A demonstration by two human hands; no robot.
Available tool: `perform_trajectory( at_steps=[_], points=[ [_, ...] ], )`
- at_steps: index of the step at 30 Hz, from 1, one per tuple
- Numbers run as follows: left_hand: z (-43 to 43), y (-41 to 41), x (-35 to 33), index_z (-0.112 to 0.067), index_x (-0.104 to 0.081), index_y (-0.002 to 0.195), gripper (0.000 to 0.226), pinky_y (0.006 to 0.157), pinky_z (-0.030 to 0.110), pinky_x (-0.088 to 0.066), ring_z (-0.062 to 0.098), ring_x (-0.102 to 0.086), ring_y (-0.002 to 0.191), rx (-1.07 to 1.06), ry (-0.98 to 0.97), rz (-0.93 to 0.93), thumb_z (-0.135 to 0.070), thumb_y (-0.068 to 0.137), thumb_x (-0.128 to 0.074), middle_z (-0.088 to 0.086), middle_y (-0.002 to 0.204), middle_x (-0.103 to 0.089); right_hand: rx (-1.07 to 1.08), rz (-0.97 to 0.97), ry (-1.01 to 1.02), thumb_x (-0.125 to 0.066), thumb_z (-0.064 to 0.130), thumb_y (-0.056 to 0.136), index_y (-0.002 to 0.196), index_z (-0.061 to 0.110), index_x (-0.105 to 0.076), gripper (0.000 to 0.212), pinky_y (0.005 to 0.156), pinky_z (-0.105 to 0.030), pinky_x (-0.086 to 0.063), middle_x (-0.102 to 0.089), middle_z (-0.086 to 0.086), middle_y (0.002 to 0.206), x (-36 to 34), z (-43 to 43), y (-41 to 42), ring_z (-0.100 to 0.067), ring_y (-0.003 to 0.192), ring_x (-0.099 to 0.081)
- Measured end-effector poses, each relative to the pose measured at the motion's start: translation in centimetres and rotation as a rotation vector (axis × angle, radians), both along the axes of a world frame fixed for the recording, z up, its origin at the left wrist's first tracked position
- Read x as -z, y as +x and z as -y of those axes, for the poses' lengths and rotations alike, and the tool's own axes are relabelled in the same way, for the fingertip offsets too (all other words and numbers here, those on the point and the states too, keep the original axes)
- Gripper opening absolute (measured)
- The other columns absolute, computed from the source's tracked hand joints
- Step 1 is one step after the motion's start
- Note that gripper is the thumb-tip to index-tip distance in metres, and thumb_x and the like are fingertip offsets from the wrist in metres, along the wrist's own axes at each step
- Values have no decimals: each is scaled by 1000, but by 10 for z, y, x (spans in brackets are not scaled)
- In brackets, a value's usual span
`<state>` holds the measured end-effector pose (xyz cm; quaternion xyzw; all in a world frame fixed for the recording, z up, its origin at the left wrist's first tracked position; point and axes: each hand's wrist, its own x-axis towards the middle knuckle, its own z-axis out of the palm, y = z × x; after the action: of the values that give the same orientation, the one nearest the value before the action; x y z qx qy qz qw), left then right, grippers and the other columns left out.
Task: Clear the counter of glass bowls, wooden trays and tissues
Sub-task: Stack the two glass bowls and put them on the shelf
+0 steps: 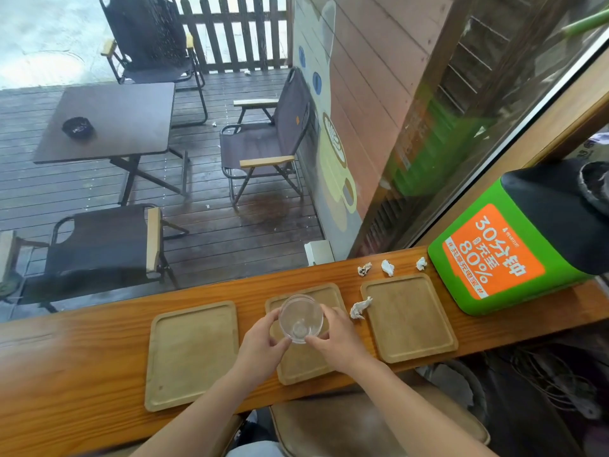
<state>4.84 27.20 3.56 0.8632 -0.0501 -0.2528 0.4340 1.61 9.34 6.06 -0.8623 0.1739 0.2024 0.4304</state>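
A clear glass bowl [300, 318] is held over the middle wooden tray [306, 364], with my left hand [262, 347] gripping its left side and my right hand [336, 341] its right side. A second wooden tray [191, 354] lies to the left and a third [408, 316] to the right, both bare. One crumpled tissue [360, 307] rests between the middle and right trays. Three more crumpled tissues [388, 267] lie along the counter's far edge behind the right tray.
The wooden counter [82, 374] runs left to right under a window. A green and orange box [494, 262] with a black top stands at its right end. A brown stool seat [362, 423] is below me. Outside are folding chairs and a dark table.
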Motion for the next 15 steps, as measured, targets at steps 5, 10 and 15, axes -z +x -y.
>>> perform_trajectory(
  at_steps=[5,10,15],
  points=[
    [2,-2,6,-40,-34,148,72,58,13,-49,8,-61,69,10,41,-15,-26,88,-73,-31,111,-50,-33,-47,-1,-71,33,88,154,23,-24,81,102,-38,-50,-38,0,145,9,1,-1,-18,120,-54],
    [3,-3,9,-51,-25,141,73,57,14,-48,4,-60,66,34,45,-18,-28,90,-71,-21,114,-56,-52,-56,2,-71,33,89,156,23,-21,85,103,-40,-49,-38,-3,146,15,3,0,-21,122,-54],
    [2,-3,14,-55,-22,138,73,54,8,-43,-4,-54,58,27,52,-43,-23,92,-69,-16,85,-55,-67,-64,19,-71,37,88,155,24,-22,84,105,-40,-47,-40,-3,145,21,5,0,-21,123,-54]
  ],
)
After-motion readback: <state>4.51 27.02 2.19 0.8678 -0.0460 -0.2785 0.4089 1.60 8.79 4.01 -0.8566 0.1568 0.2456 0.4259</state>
